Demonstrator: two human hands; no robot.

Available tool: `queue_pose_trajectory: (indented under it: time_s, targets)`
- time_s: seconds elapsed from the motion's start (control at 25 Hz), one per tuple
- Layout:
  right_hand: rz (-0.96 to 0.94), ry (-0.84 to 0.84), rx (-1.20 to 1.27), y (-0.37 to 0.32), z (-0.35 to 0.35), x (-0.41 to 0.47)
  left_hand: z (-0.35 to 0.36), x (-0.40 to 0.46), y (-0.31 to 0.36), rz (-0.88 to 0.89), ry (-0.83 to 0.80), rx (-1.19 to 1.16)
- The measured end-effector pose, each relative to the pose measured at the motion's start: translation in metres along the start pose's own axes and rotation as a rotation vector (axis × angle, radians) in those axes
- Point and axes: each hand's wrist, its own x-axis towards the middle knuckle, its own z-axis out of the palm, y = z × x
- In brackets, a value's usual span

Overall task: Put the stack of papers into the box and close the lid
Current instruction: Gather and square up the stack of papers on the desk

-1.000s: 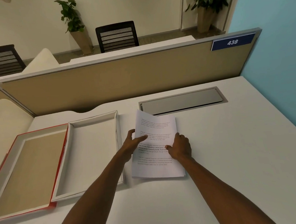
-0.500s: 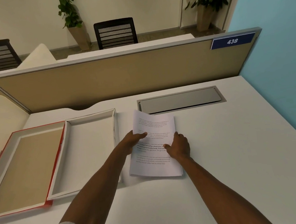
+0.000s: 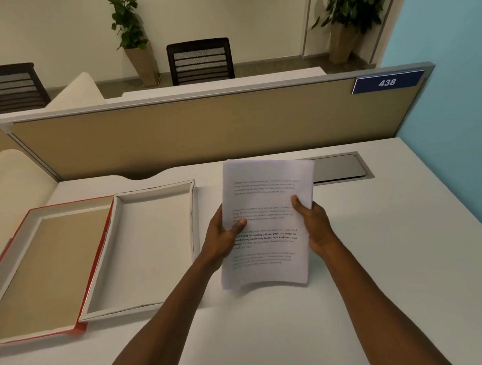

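Observation:
A stack of printed white papers (image 3: 265, 197) is lifted off the white desk, tilted toward me, its lower edge sagging. My left hand (image 3: 223, 236) grips its left edge with the thumb on top. My right hand (image 3: 313, 220) grips the right edge the same way. To the left lies the shallow white box (image 3: 121, 269), open and with nothing inside. Its red-edged lid (image 3: 11, 250) lies upside down further left, touching the box, brown inside face up.
A grey cable hatch (image 3: 339, 167) is set into the desk (image 3: 391, 258) behind the papers. A tan partition (image 3: 203, 128) closes the far edge and a blue wall (image 3: 458, 87) the right. Chairs and potted plants stand beyond.
The papers lay flat on the desk under both hands before. Now both hands hold their side edges and have raised them off the surface.

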Motion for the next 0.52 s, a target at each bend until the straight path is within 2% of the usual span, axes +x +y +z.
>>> queue_pose_trajectory:
  time_s: [0.08, 0.2, 0.36, 0.52]
  targets:
    - [-0.167, 0.074, -0.121, -0.015, 0.009, -0.008, 0.002, 0.0, 0.005, 0.031, 0.051, -0.015]
    - [-0.334, 0.067, -0.169, -0.025, 0.014, -0.02, 0.0, 0.001, 0.005, 0.052, 0.089, -0.087]
    - [-0.368, 0.014, -0.195, -0.003, 0.009, -0.031, 0.005, -0.013, -0.005, 0.021, 0.091, -0.069]
    - [-0.413, -0.016, -0.158, 0.005, -0.003, -0.033, 0.003, -0.016, -0.008, 0.073, 0.186, -0.096]
